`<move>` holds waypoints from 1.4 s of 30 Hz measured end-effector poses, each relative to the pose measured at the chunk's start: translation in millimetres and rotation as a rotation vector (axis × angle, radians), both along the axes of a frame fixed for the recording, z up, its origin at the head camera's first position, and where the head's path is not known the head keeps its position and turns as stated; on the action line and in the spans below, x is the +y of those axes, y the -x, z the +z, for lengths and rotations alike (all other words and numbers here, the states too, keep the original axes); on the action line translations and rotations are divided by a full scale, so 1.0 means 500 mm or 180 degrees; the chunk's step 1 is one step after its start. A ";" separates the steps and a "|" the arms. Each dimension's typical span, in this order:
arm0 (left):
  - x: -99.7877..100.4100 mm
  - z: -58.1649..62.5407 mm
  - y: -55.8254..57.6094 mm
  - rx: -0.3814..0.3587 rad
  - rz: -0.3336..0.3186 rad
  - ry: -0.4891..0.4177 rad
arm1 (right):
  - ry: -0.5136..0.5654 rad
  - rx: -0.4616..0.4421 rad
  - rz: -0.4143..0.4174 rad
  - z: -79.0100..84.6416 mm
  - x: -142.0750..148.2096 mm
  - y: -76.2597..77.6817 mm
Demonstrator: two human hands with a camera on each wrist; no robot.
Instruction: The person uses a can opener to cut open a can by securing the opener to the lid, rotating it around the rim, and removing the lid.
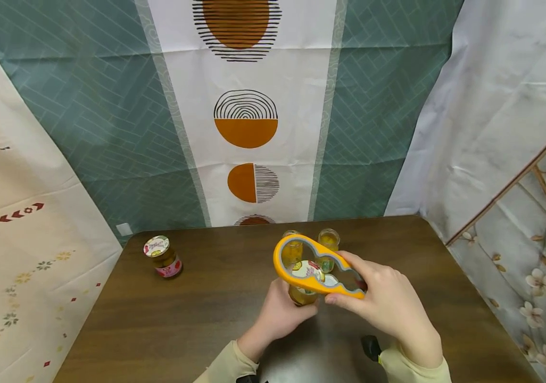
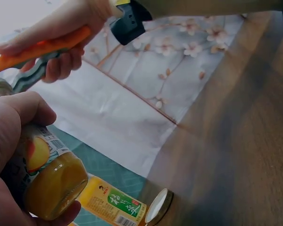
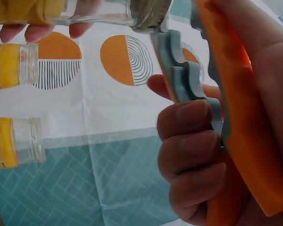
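Observation:
My left hand [image 1: 280,316] grips a glass jar [image 2: 59,186] of yellow contents with a peach on its label. Its patterned lid [image 1: 305,269] faces up in the head view, framed by the loop of an orange jar opener [image 1: 318,288]. My right hand [image 1: 393,295] holds that opener by its handles, fingers curled round them in the right wrist view. Grey toothed edging [image 3: 179,70] lines the opener's inner sides. At the jar's lid [image 3: 153,14] the opener is close by; whether it touches, I cannot tell.
Two lidless jars of yellow contents, one left [image 1: 292,252] and one right [image 1: 329,240], stand behind my hands. A loose lid [image 2: 159,207] lies beside one, its pale side showing. Another lidded jar [image 1: 164,258] stands at the table's [image 1: 196,319] far left. Patterned cloth hangs behind.

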State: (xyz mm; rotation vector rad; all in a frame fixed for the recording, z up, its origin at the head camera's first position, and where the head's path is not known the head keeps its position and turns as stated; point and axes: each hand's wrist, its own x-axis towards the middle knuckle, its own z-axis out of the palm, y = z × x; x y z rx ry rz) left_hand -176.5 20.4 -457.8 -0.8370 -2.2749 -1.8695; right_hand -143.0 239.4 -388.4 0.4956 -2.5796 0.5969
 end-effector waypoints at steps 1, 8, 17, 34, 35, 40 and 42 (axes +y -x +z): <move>0.003 0.007 -0.006 -0.0024 -0.0048 -0.0016 | -0.0003 -0.0070 0.0006 0.000 -0.001 -0.001; 0.008 0.014 -0.011 0.0106 -0.0056 0.0144 | -0.0016 -0.0700 0.0050 -0.003 -0.009 0.000; 0.013 -0.052 0.023 0.0016 -0.0231 0.0242 | 0.0009 -0.0784 0.0165 -0.006 -0.016 -0.005; 0.009 0.005 -0.002 -0.0023 -0.0044 0.0171 | -0.0077 -0.0682 -0.0195 -0.020 -0.061 -0.008; 0.011 0.000 0.000 -0.0027 -0.0026 0.0154 | -0.0076 -0.0662 -0.0203 -0.021 -0.063 -0.007; 0.016 -0.044 0.017 -0.0115 0.0040 0.0140 | -0.0057 -0.0567 -0.0236 -0.024 -0.070 -0.002; 0.016 -0.055 0.023 -0.0115 0.0049 0.0124 | -0.0055 -0.0556 -0.0249 -0.025 -0.072 0.000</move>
